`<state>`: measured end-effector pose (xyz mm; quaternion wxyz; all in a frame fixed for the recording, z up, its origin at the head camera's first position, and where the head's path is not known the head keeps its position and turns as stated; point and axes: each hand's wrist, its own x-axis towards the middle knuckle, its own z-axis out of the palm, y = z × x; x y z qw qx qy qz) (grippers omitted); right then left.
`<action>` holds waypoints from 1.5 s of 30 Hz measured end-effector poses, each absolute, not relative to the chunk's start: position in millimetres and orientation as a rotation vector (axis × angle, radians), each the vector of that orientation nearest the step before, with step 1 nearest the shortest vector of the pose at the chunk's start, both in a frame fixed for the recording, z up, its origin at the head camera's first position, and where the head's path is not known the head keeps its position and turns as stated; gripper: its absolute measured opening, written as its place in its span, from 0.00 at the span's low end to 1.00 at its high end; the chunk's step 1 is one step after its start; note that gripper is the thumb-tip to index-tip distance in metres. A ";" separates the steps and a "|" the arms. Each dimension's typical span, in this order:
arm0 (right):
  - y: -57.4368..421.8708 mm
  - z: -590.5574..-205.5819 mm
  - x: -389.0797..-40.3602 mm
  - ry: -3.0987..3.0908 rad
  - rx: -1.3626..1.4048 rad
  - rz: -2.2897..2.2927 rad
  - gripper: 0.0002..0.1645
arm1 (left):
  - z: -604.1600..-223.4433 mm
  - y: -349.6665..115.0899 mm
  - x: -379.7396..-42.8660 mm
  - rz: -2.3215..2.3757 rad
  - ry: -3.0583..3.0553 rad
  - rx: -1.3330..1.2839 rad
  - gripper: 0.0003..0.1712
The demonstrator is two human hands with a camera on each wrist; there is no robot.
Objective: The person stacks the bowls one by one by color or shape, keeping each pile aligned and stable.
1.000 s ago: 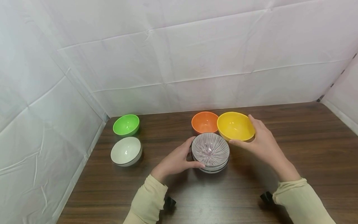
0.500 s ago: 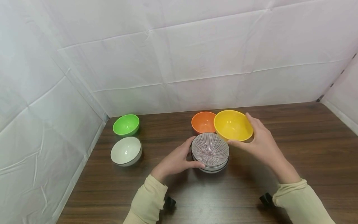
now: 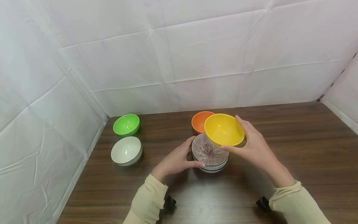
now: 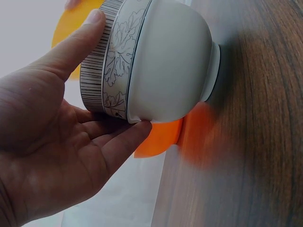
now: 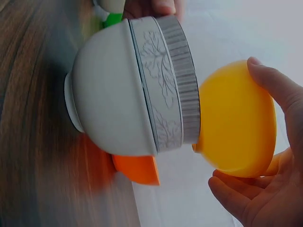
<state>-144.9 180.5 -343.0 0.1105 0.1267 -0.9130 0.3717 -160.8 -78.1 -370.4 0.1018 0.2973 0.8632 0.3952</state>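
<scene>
Orange bowl (image 3: 199, 122) behind the bowl stack (image 3: 206, 155)
Right hand (image 3: 256, 150) pinches the yellow bowl (image 3: 224, 129) above; left hand (image 3: 176, 160) grips the stack.

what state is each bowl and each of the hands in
yellow bowl, held aloft, open side up
bowl stack, nested, upright on the table
orange bowl, upright, partly hidden behind the yellow bowl
green bowl, upright
white bowl, upright
left hand, gripping the bowl stack
right hand, gripping the yellow bowl

You have one yellow bowl (image 3: 224, 130), one orange bowl (image 3: 200, 122), one green bowl (image 3: 126, 125), one white bowl (image 3: 126, 151) and three stacked bowls (image 3: 208, 154).
</scene>
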 end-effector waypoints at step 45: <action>167.6 -368.2 -145.5 -2.826 0.729 1.037 0.70 | -371.8 -78.4 -160.4 1.151 2.548 0.879 0.56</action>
